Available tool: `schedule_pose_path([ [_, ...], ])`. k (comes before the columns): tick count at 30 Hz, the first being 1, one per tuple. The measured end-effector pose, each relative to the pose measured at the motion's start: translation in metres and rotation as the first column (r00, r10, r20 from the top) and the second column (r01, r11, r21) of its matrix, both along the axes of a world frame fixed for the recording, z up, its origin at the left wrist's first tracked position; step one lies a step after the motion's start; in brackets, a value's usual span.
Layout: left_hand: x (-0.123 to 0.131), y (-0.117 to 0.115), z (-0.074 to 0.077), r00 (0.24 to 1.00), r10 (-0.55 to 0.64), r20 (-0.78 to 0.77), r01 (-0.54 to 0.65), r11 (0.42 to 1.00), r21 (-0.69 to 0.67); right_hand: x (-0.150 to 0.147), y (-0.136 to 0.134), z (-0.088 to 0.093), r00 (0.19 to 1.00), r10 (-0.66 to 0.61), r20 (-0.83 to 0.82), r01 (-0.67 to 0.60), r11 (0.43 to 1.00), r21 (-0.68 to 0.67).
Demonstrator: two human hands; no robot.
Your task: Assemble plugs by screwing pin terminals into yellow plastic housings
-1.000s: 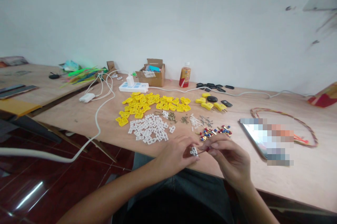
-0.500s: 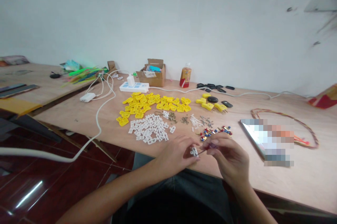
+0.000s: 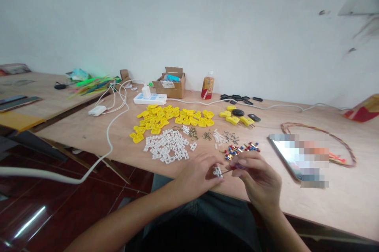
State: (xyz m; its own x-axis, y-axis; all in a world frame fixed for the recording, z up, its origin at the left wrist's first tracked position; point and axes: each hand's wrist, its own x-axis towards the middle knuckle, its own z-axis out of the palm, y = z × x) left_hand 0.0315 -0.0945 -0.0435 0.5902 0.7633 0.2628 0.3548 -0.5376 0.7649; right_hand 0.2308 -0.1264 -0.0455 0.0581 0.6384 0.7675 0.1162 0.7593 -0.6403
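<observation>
Between thumb and fingers, my left hand (image 3: 197, 175) pinches a small white plastic piece (image 3: 218, 172) at the table's front edge. My right hand (image 3: 260, 179) is closed round the dark reddish handle of a screwdriver (image 3: 226, 172), whose thin shaft points left and meets the white piece. Exactly where the tip sits is too small to tell. Just beyond the hands lie a pile of white plastic pieces (image 3: 167, 145) and some red and blue pins with brass parts (image 3: 237, 150). Small screws (image 3: 207, 135) and white sleeves (image 3: 219, 136) rest in little heaps behind them.
Yellow plug shells (image 3: 160, 115) spread behind the white pile, with assembled yellow plugs (image 3: 233, 119) to their right. A power strip (image 3: 150, 98), a cardboard box (image 3: 177, 88) and a bottle (image 3: 207, 87) stand along the wall. A phone (image 3: 284, 155) and a cable loop (image 3: 340, 137) lie right.
The view has shifted very slightly. My right fingers have turned a little on the screwdriver handle, while my left hand keeps its pinch on the white piece.
</observation>
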Motion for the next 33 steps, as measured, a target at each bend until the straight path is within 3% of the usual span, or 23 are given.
schedule_pose_path([
  [7, 0.001, 0.002, -0.003, 1.000, 0.001, -0.019, -0.001, 1.000, 0.004, 0.004, -0.001, 0.007, 0.983, 0.174, 0.060, -0.170, 0.983, -0.067],
  [14, -0.001, 0.005, -0.008, 1.000, -0.003, 0.030, 0.006, 0.996, -0.091, 0.006, -0.001, 0.014, 0.945, 0.321, 0.062, -0.315, 0.945, -0.091],
  [19, -0.001, 0.004, -0.006, 0.998, -0.058, 0.030, 0.059, 0.998, -0.032, 0.005, -0.001, 0.013, 0.971, 0.231, 0.057, -0.221, 0.964, -0.149],
  [24, 0.000, 0.002, -0.001, 0.999, -0.041, 0.010, 0.041, 0.999, -0.023, 0.010, 0.000, 0.016, 0.991, 0.125, 0.047, -0.119, 0.986, -0.116],
  [29, -0.001, 0.001, 0.001, 0.998, -0.065, -0.022, 0.065, 0.998, 0.018, 0.011, -0.002, 0.016, 0.973, 0.192, 0.126, -0.168, 0.969, -0.181],
  [33, 0.000, 0.001, 0.001, 0.996, -0.078, -0.038, 0.079, 0.996, 0.032, 0.005, -0.003, 0.016, 0.979, 0.199, 0.045, -0.191, 0.972, -0.134],
])
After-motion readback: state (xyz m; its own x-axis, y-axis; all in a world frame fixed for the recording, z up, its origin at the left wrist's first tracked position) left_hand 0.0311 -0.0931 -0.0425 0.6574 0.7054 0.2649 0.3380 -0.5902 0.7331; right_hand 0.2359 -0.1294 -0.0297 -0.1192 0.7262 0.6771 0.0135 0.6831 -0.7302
